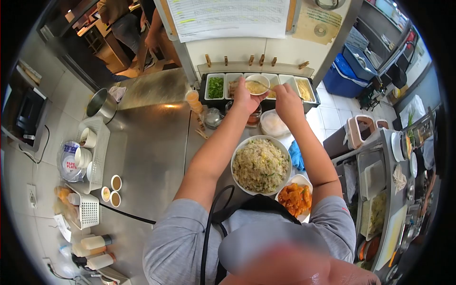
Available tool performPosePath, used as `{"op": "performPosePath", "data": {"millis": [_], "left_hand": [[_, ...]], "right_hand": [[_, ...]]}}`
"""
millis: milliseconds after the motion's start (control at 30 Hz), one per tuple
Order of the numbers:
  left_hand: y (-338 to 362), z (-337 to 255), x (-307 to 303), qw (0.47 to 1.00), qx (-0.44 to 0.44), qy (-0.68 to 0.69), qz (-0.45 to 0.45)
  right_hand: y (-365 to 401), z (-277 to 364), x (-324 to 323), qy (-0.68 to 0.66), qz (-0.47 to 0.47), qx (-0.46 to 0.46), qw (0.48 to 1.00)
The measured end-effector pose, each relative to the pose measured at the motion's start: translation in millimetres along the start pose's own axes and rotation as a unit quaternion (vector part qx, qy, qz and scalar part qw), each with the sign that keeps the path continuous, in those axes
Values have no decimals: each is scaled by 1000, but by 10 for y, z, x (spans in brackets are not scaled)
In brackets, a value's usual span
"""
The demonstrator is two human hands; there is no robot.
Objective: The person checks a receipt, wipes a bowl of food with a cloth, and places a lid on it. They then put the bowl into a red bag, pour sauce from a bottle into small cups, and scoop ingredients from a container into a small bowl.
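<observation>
Over the row of topping tubs, my left hand (248,99) is closed around a small white bowl (258,78) with pale yellow bits in it. My right hand (288,100) grips a thin spoon (267,88), its far end dipping into that bowl. Beneath the hands are a tub of chopped green onion (215,88), a tub of pale yellow shreds (303,90) and others partly hidden. Nearer to me stands a large bowl of fried rice (261,165). Beside it is a white dish holding orange-red sauced pieces (294,198).
A round lidded container (273,124) and a blue cloth (296,156) lie near the rice. Left on the steel counter (147,156) are three small sauce cups (116,198), white baskets (89,210) and squeeze bottles (97,242). Other people (154,35) are beyond the opening.
</observation>
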State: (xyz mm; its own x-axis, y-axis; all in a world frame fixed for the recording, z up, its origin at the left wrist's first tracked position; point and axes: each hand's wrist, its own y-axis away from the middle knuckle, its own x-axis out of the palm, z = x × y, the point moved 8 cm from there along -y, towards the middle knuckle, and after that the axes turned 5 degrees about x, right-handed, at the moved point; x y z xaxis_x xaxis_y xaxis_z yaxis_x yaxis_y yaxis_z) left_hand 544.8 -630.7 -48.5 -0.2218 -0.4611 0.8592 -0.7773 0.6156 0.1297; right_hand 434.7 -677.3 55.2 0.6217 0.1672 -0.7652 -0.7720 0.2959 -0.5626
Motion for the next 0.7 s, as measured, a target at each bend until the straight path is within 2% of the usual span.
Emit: {"op": "performPosePath", "data": {"millis": [100,233,367,433,500,533,567,600,633,667,700], "left_hand": [[42,-87,5,1000,15,27,1],[68,-157,-106,1000,11,19,-17],[95,-340,-278,999,19,41,17],[181,-528,-504,997,28,69,-30],[337,-860,-802,996,59,24,-57],[406,-1042,-1076,990,78,3,-120],[476,-1217,-1341,979,92,-18,-179],[519,-1418,-1625,973,127,-18,-194],[594,-1625,-1887,965,161,-22,-206],[804,-1877,-2085,953,168,-63,-244],[966,-2085,-2349,937,188,-72,-287]], "right_hand": [[-29,24,-83,-23,-43,3,999],[-8,62,151,-9,16,5,1000],[-167,-65,90,-114,-50,-11,992],[-300,-342,248,-53,-28,38,997],[-394,-790,579,50,33,115,992],[-391,-947,750,62,28,59,996],[-353,-1049,910,103,86,99,986],[-307,-1243,1168,148,113,72,980],[-237,-1346,1375,183,115,-6,976],[-197,-1477,1575,210,156,12,965],[-135,-1557,1705,232,164,-11,959]]}}
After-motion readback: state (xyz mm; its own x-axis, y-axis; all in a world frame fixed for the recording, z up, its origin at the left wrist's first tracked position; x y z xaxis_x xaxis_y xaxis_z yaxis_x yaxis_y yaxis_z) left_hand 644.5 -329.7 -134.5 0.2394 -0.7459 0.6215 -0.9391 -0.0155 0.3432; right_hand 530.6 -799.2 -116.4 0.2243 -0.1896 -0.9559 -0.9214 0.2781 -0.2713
